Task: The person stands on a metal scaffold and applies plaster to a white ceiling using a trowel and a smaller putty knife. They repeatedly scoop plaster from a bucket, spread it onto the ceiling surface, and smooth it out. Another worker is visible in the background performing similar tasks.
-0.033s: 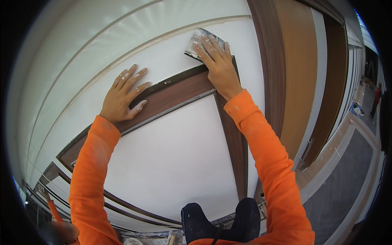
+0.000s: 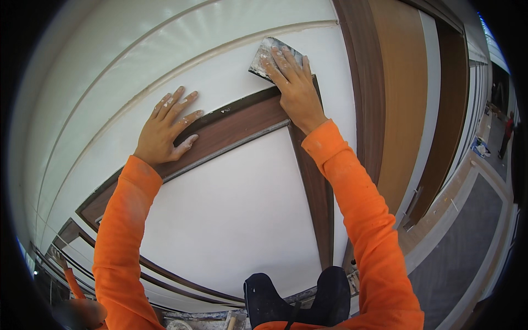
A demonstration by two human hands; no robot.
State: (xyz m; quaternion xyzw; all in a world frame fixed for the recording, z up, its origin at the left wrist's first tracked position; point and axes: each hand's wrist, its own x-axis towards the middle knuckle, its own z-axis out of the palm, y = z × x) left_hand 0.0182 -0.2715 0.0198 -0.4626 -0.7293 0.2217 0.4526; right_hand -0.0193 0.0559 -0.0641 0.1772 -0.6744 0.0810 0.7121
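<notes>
We are pressing the right hand [image 2: 297,88] flat onto a wide putty blade [image 2: 269,58], fingers spread across its back, holding it against the white wall panel [image 2: 236,203] just above the corner where the two dark wood trim strips meet. The blade is sitting tilted, and its steel is showing smears of white filler. We cannot tell whether a thumb is hooking under its edge.

The left hand [image 2: 165,132] is holding nothing: palm flat on the wall, fingers splayed, fingertips [image 2: 190,140] resting on the horizontal wood trim strip [image 2: 231,129] and bracing us. Both hands are carrying dried white spots.

Progress, as we are judging it: the panel below the trim is looking evenly white and smooth, so that area is probably coated. The blade is working the band above the trim, next to the vertical trim strip [image 2: 316,187]. A few white flecks are sitting on the horizontal strip, so cleanup there likely remains. The upper curved bands [image 2: 165,49] are looking less even, so they may be pending.

Our dark shoes [image 2: 297,300] are showing at the bottom edge.
</notes>
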